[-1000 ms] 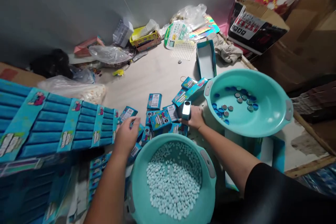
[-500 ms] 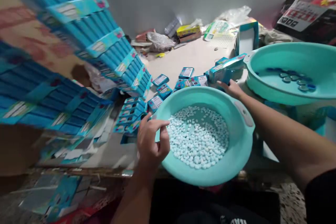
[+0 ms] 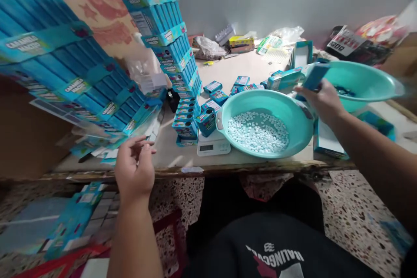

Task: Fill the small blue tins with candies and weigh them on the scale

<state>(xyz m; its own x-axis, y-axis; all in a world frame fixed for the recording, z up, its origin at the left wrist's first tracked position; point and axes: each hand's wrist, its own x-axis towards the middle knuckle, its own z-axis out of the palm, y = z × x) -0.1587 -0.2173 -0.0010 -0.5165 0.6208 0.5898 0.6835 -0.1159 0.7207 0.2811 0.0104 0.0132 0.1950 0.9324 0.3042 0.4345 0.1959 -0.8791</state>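
Observation:
My right hand [image 3: 327,100] grips a small blue candy box [image 3: 316,76], lifted over the right side of a turquoise basin [image 3: 301,137]. Many small white candies [image 3: 257,134] lie in that basin. Off the table's front edge, my left hand [image 3: 135,169] is open, fingers loosely bent and nothing visible in them. A white digital scale [image 3: 213,147] sits beside the basin, with a blue candy box [image 3: 206,121] standing on it. Left of the scale, a row of upright boxes [image 3: 185,128] fills a display tray. Several loose boxes [image 3: 218,97] lie behind the basin.
Tall stacks of filled display trays [image 3: 177,43] rise on the left. At right, a second turquoise basin [image 3: 368,80] holds dark blue pieces. An open blue carton [image 3: 329,139] lies below it. Plastic bags [image 3: 208,47] and packaging line the wall. Flattened cartons [image 3: 74,221] are low at left.
My left hand has moved left, away from the basin and boxes. My right hand has raised a candy box from behind the basin's right rim. The view has shifted.

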